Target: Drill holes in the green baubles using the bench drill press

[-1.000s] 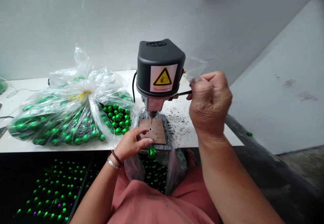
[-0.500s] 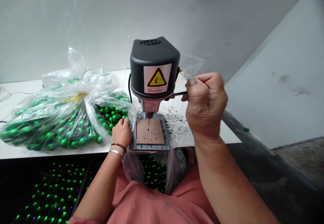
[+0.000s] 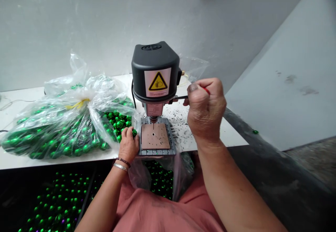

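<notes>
While the right hand (image 3: 206, 111) grips the lever (image 3: 181, 98) of a bench drill (image 3: 154, 69), the left hand (image 3: 128, 144) curls at green beads (image 3: 118, 123)

From the head camera, the drill stands on a white desk (image 3: 231, 137), its bit (image 3: 153, 124) just above a copper-coloured plate (image 3: 152, 137) with a small hole. The right hand is a closed fist around the lever's dark handle. The left hand is narrowly curled just beside the drill's base, its fingertips (image 3: 131, 131) against one bead (image 3: 134, 132); whether it holds that bead cannot be told. Fingers this near the bit could be caught if the lever dropped too soon, and a round bead could skid off the plate. The beads look glossy and round, heaped in a clear plastic bag (image 3: 60, 134) on the desk, with more in a dark tray (image 3: 57, 197) below. Black swarf (image 3: 181, 120) is scattered beside the drill.
</notes>
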Demonstrator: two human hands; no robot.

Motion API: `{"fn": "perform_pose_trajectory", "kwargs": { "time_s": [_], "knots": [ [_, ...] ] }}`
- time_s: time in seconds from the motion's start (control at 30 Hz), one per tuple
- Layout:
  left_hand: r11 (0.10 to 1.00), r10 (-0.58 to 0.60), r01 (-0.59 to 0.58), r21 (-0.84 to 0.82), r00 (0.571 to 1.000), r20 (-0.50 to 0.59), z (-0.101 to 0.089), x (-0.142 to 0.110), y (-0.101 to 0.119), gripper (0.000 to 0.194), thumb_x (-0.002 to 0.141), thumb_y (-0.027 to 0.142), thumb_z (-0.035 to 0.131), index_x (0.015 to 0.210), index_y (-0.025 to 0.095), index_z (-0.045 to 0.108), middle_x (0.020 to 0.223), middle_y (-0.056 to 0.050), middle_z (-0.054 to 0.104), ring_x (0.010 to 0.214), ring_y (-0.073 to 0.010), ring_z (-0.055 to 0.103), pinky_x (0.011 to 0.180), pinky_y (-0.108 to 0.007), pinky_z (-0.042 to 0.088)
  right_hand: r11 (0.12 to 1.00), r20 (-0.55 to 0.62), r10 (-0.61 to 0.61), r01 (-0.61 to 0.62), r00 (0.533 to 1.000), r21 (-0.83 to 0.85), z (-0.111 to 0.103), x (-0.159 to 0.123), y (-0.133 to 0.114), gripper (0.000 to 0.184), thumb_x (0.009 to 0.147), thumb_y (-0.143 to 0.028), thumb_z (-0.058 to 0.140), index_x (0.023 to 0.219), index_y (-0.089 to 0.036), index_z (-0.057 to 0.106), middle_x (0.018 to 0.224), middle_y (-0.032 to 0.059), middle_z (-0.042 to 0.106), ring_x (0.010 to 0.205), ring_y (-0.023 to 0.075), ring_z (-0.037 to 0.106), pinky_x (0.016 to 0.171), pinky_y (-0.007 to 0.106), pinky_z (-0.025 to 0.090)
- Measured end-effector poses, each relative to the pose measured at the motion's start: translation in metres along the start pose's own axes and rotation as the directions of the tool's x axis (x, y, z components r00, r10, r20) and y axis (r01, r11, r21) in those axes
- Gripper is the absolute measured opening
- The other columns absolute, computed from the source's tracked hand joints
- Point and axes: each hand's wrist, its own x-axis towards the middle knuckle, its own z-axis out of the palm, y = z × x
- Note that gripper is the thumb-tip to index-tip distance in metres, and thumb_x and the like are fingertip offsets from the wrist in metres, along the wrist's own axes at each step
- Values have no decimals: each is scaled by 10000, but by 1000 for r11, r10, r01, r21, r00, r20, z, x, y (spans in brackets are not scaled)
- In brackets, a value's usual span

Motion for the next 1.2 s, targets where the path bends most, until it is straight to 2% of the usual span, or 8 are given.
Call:
{"fn": "perform_pose_trajectory", "kwargs": {
  "time_s": [0.13,0.2,0.3,0.4,0.53,0.63,0.9,1.2],
  "knots": [
    [972,-143,129,-199,988,-55,-9,7,-1,358,780,325,526,1084,137,525,1043,-132,555,1054,-244,502,924,-401,407,1000,1,-17,17,1000,10,-1,-1,0,219,808,-397,451,726,-193,455,557,-63,424,486,39,442,474,204,357],
    [870,-305,284,-402,952,13,-19,12,1,400,780,408,516,1088,152,526,876,-75,587,864,-203,568,796,-351,459,999,0,-39,39,999,6,-1,-1,1,196,810,-371,457,726,-193,454,549,-67,419,476,34,432,467,198,356],
    [447,-413,477,-757,860,299,-36,19,9,433,784,473,490,1105,184,503,721,2,560,590,-110,535,586,-253,450,997,-3,-77,77,997,-10,-2,-1,2,168,818,-333,455,731,-190,458,542,-72,408,475,24,426,464,186,355],
    [12,-333,548,-836,791,513,-49,23,17,379,765,408,545,1080,201,507,831,-20,594,594,-78,539,555,-217,445,996,1,-94,94,996,-6,-2,-1,3,163,824,-326,450,742,-185,458,539,-75,422,466,16,420,448,175,347],
    [-133,-286,603,-786,736,613,-57,25,27,345,721,275,610,1046,190,530,849,-38,607,723,-115,605,559,-198,452,993,4,-122,122,993,-5,-2,-1,2,162,829,-318,443,743,-181,458,548,-75,436,471,8,416,455,168,353],
    [-50,-275,644,-764,726,630,-56,23,34,445,659,232,668,1078,185,525,818,-23,606,773,-152,637,526,-185,433,993,8,-119,119,993,5,-3,-1,1,162,826,-316,444,737,-181,456,547,-78,431,473,5,417,465,165,358],
    [564,-216,593,-574,777,591,-34,26,53,442,626,349,686,997,152,546,665,42,575,427,-60,499,419,-187,379,994,34,-105,105,994,10,-5,0,1,182,827,-343,438,746,-180,452,562,-72,403,496,3,393,498,157,357],
    [876,-180,395,-277,801,571,-20,35,61,370,693,327,615,1035,192,579,904,-26,671,466,-75,524,461,-211,418,991,54,-135,135,989,-4,-7,3,1,197,822,-347,437,731,-173,457,571,-66,379,509,7,345,490,147,325]
  ]
}}
